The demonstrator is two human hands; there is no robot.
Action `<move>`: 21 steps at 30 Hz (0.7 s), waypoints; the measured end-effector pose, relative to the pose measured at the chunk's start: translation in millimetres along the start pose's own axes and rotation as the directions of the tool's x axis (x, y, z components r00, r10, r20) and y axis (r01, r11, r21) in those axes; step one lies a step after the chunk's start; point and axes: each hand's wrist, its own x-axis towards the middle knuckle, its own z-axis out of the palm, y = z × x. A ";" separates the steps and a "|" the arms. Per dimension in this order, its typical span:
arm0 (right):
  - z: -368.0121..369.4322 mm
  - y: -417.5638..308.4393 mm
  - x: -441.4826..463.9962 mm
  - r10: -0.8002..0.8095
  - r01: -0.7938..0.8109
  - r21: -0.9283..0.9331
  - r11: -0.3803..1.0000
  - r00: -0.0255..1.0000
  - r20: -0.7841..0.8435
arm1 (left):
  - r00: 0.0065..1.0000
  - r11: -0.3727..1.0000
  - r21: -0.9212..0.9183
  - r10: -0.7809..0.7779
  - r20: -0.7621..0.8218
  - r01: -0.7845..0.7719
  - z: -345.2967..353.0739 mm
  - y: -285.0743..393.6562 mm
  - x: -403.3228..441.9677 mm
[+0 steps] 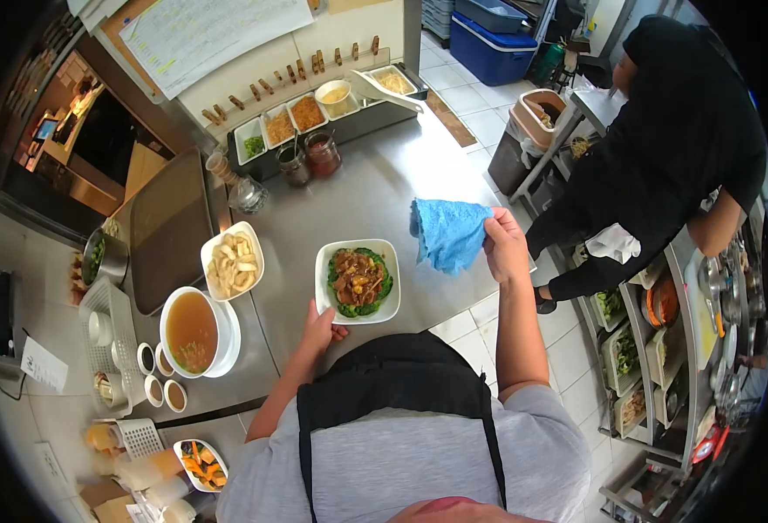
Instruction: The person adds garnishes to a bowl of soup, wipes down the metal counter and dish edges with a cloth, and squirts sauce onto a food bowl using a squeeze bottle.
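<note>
My right hand [507,248] pinches a blue cloth [452,234] by its edge, and the cloth hangs over the right part of the steel counter. At the near left corner of a square white bowl [324,288], my left hand [320,328] grips the rim, with the thumb up along the side and the fingers partly hidden below. Inside the bowl, brown saucy meat [354,277] sits in a ring of dark green vegetables [369,306]. The bowl stands near the counter's front edge, left of the cloth.
Left of the bowl are a dish of pale pieces [234,265], a soup bowl [194,331], several small sauce cups [174,395] and a brown tray [167,227]. Topping containers [307,113] and sauce jars [322,153] line the back. A person in black [672,148] stands at right.
</note>
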 end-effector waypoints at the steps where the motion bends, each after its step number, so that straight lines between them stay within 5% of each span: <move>1: -6.0 5.7 6.2 -0.022 0.011 -0.249 0.968 0.999 -0.041 | 1.000 1.000 0.007 -0.005 0.010 0.005 -2.3 -1.5 -4.1; 3: -24.1 22.8 17.9 -0.085 -0.006 -0.685 0.728 0.992 -0.098 | 0.999 1.000 0.021 -0.022 0.026 0.021 -6.6 -5.3 -13.3; 6: -26.7 41.1 12.3 -0.463 0.217 -0.976 -0.035 0.862 0.208 | 1.000 0.999 0.053 0.009 0.021 -0.011 -11.2 -12.6 -25.4; 7: -20.0 43.1 9.9 -0.368 0.181 -0.973 0.142 0.922 0.118 | 0.999 0.997 0.063 0.031 0.032 -0.033 -12.6 -16.7 -25.7; 11: 19.3 59.7 11.4 -0.189 0.279 -0.932 0.232 0.953 0.238 | 0.996 0.999 0.042 -0.012 0.093 0.008 -20.8 -17.0 -20.0; 16: 42.3 97.1 22.6 -0.100 0.396 -0.911 -0.116 0.908 0.407 | 0.990 0.969 0.233 -0.111 0.092 0.087 -33.3 23.9 -7.3; 18: 45.2 105.0 26.4 -0.007 0.382 -0.894 -0.233 0.919 0.394 | 0.954 0.896 0.335 0.297 0.039 -0.292 -41.6 6.9 25.8; 19: 49.0 103.8 26.5 -0.049 0.393 -0.901 -0.184 0.912 0.407 | 0.871 0.796 0.391 0.490 0.030 -0.462 -40.7 8.6 37.3; 21: 55.1 98.1 22.8 -0.128 0.410 -0.908 -0.086 0.899 0.418 | 0.899 0.853 0.341 0.435 -0.048 -0.394 -38.1 14.8 51.9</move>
